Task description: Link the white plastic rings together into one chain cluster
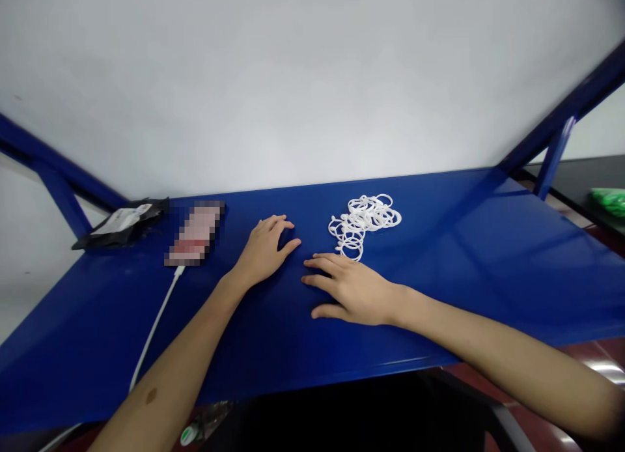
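Note:
A loose pile of white plastic rings (374, 216), each with a small knob, lies on the blue tabletop (439, 256). Just in front of the pile, my right hand (354, 289) rests palm down with its fingers spread, holding nothing. Its back edge is close to the nearest ring; I cannot tell whether they touch. To the left, my left hand (267, 247) is also palm down and empty, its thumb apart from the other fingers. A short stretch of blue surface separates the two hands.
A pixelated phone-like slab (198, 234) lies left of my left hand, a white cable (155, 328) running from it over the front edge. Behind it sits a black plastic packet (124, 223). Blue braces (554, 155) flank the table; a pale wall (312, 87) stands behind.

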